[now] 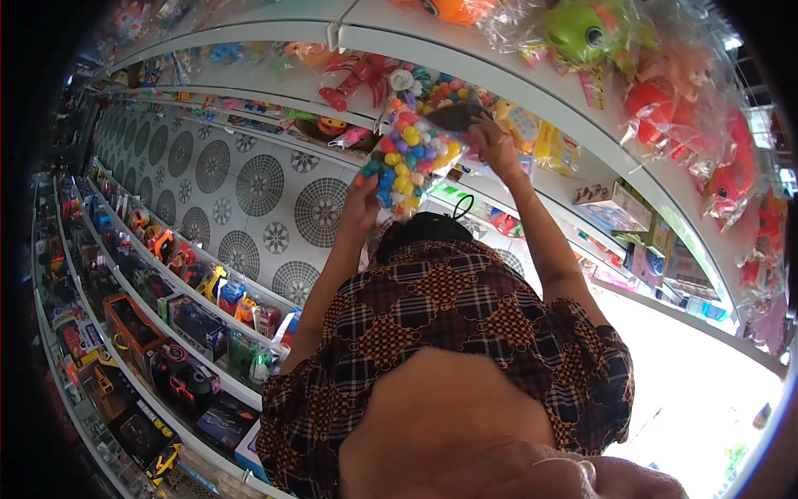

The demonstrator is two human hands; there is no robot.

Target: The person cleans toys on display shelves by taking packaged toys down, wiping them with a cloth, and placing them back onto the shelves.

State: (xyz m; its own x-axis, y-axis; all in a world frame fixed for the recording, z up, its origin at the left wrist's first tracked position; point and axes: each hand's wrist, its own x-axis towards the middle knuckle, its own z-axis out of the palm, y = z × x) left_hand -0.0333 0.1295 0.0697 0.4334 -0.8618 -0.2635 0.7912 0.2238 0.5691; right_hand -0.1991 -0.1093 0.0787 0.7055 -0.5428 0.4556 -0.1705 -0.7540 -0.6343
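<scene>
A clear bag of small multicoloured balls (406,158) is upheld in front of my body, by the shelves. My left hand (360,205) grips its lower left side, fingers closed on the plastic. At the upper right of the bag my right hand (495,143) is closed on a dark grey, cloth-like piece (453,117), which lies against or just over the bag; its exact kind is unclear. Close behind the bag on the shelf are a red lobster-like toy (359,81) and a yellow packaged toy (555,148).
A white shelf edge (465,56) curves above my hands, with wrapped toys such as a green fish-like one (579,32) on it. Boxed toys (615,206) stand to the right. Left of me, another rack holds toy vehicles (179,374). Patterned floor tiles (259,185) lie between.
</scene>
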